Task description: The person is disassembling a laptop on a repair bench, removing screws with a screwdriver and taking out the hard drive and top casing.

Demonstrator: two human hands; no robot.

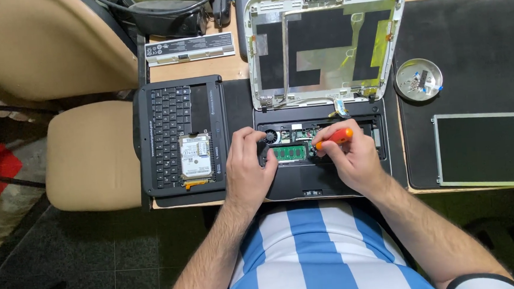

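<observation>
**Two hands inside an opened laptop base**

The landmark is the opened laptop base (323,158), lying at the near edge of the table (228,66) with its top cover off, so the fan, the boards and a green memory module (290,153) are exposed.

The right hand (353,159) rests on the middle of the base, its fingers (328,149) clenched around an orange-handled screwdriver (335,138). The handle lies nearly level, slanting up to the right; the tip is hidden, so I cannot tell what it touches. The left hand (247,166) lies on the base's left edge, holding nothing: its fingers are spread and pressed down beside the fan, seemingly to keep the base from sliding.

Behind the base, hinged to it, the white screen lid (325,42) stands open without its panel, showing foil and black tape. The bare screen panel (488,148) lies flat to the right of the base on a dark mat (470,36). A small round dish (419,80), right of the base and behind the panel, holds loose screws, which keeps them together. Left of the base lies the removed keyboard tray (182,137), with a hard drive (196,156) resting on its keys. A battery pack (189,48) lies behind the tray.
</observation>
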